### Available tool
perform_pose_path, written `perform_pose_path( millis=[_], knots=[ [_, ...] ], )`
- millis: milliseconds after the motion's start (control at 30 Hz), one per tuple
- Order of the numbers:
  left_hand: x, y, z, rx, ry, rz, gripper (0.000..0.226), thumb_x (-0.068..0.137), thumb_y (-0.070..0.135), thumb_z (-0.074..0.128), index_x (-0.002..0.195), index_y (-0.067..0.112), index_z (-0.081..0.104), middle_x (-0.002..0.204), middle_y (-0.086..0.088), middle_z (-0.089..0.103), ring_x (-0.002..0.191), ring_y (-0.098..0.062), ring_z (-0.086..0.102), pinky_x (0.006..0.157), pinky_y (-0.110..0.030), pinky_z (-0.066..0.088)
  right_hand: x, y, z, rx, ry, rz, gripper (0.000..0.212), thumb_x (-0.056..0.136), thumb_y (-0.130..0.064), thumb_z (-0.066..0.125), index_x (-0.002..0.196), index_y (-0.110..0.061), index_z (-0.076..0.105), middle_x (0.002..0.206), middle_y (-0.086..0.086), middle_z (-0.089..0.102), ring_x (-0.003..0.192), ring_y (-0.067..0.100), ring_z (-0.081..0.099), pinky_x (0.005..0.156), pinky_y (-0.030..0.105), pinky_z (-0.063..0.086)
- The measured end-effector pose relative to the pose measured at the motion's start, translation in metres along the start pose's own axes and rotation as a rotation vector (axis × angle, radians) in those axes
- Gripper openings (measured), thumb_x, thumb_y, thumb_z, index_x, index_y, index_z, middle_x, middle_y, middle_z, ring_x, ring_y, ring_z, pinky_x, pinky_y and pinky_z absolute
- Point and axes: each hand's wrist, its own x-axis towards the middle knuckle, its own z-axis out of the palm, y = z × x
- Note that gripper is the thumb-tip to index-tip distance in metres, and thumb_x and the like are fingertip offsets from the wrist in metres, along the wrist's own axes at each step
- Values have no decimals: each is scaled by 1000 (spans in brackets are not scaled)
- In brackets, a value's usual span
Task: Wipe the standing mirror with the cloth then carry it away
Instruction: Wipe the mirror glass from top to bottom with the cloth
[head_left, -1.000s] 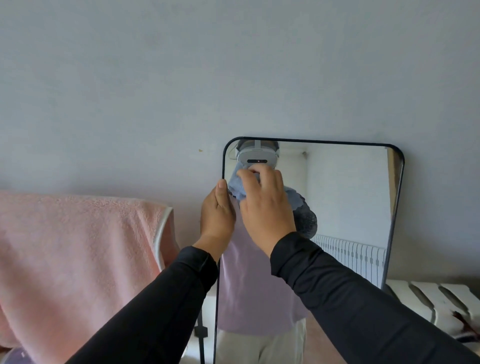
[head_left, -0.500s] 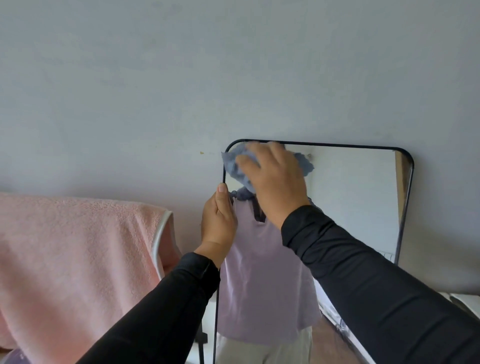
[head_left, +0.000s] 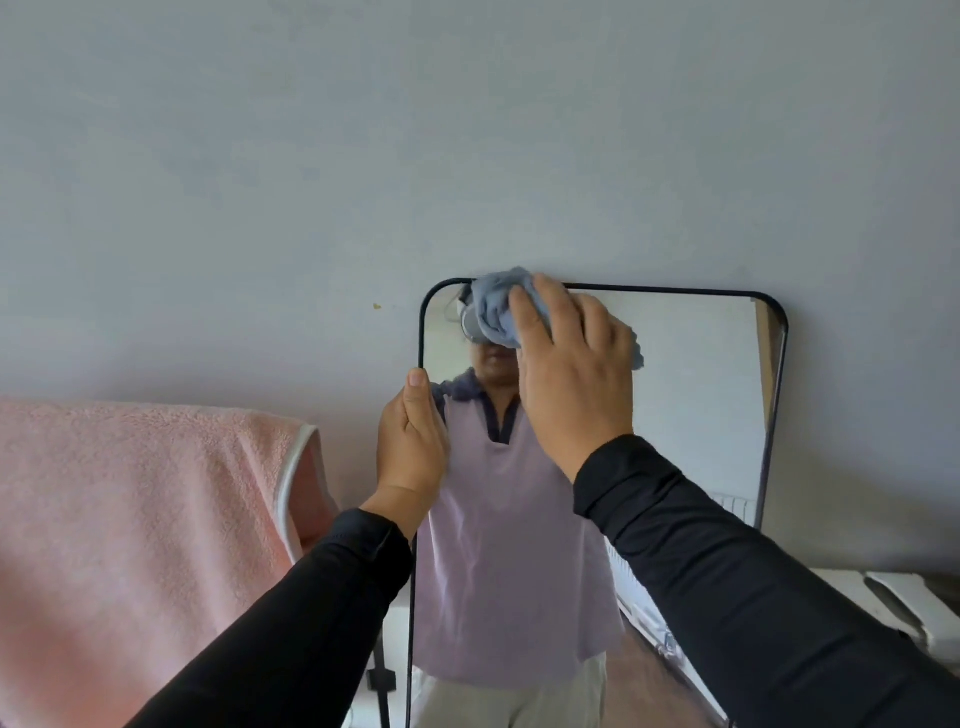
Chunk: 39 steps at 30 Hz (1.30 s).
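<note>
The right hand (head_left: 571, 374) has its grip on one blue cloth (head_left: 498, 306). The fingers are bent over the bunched cloth and push it on the glass, right at the top edge of the mirror (head_left: 696, 395). A bit of cloth pokes out on the far side of the hand, and the hand hides the part under it.

The left hand (head_left: 413, 441) grasps the left side of the thin black frame, a little lower down. The thumb lies along the front of the frame. The other fingers go behind it and cannot be seen.

There are two hands, two black sleeves, one cloth and one mirror. The mirror stands up against a plain grey wall (head_left: 467, 130). Its bottom is cut off by the edge of the picture. The arms cover much of the glass.

To the left hangs one pink towel (head_left: 135, 545) with a pale edge. Its left side and bottom are cut off. At the lower right there is something white (head_left: 904, 603), partly behind the right sleeve, and it is hard to tell what it is.
</note>
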Motion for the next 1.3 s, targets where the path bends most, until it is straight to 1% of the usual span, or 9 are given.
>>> perform_pose_path(
  millis=[100, 233, 333, 500, 600, 867, 967, 1133, 1300],
  knots=[
    [-1, 3, 1, 9, 2, 18, 54, 109, 32, 22, 58, 18, 28, 45, 10, 32, 41, -4, 27, 43, -19, 22, -9, -28, 1, 68, -17, 99, 55, 95, -16, 48, 149, -13, 39, 156, 12, 36, 130, 38, 44, 104, 50, 39],
    [-3, 6, 2, 19, -1, 74, 56, 110, 26, 20, 55, 18, 28, 39, 12, 35, 39, -4, 29, 42, -18, 21, -18, -38, 1, 127, -79, -190, 61, 94, -13, 35, 155, -11, 28, 165, 9, 22, 141, 38, 33, 112, 54, 32],
    [0, -2, 2, 25, 9, 41, 58, 109, 33, 20, 55, 16, 30, 38, 10, 36, 38, -3, 30, 43, -18, 24, -18, -9, 0, 92, -88, -215, 62, 95, -13, 29, 157, -16, 27, 165, 6, 22, 144, 33, 32, 112, 51, 33],
    [1, -5, 2, 6, 10, 4, 61, 108, 40, 22, 53, 16, 29, 42, 8, 35, 43, -11, 35, 49, -32, 30, -29, 22, 0, 38, -58, 188, 58, 95, -18, 50, 152, -21, 36, 159, 4, 34, 139, 28, 39, 105, 45, 39],
    [-1, -2, 3, 27, 33, -8, 57, 109, 35, 22, 54, 19, 27, 38, 11, 33, 40, -3, 28, 49, -30, 27, -28, 5, -1, 79, -47, 352, 53, 101, -23, 41, 153, -17, 34, 161, 8, 29, 143, 32, 34, 111, 49, 34],
    [-5, 1, 3, 126, 60, 30, 55, 109, 34, 21, 60, 11, 33, 56, -6, 34, 46, -5, 32, 48, -28, 29, -28, 45, -3, 1, -137, -70, 63, 97, -16, 43, 157, -23, 24, 165, 3, 21, 147, 30, 27, 112, 52, 28],
    [-6, 3, 3, 153, 67, 33, 56, 106, 36, 20, 65, 6, 43, 63, -10, 40, 60, -18, 36, 57, -38, 29, -35, 79, -4, -42, -148, 149, 62, 96, -20, 49, 155, -24, 28, 162, 4, 26, 146, 30, 30, 110, 53, 32],
    [-11, 10, 9, 127, 73, 4, 55, 110, 31, 21, 66, 6, 43, 58, -9, 38, 54, -19, 33, 56, -35, 29, -33, 53, -3, 33, -139, 454, 63, 97, -22, 48, 155, -14, 26, 162, 15, 21, 148, 39, 23, 117, 53, 27],
    [-10, 7, 8, 117, 50, 0, 66, 109, 33, 19, 63, -3, 48, 53, -9, 42, 50, -21, 37, 52, -29, 29, -39, 78, -4, -27, -189, 161, 64, 96, -22, 51, 155, -19, 27, 162, 9, 23, 147, 35, 27, 116, 58, 25]
  ],
)
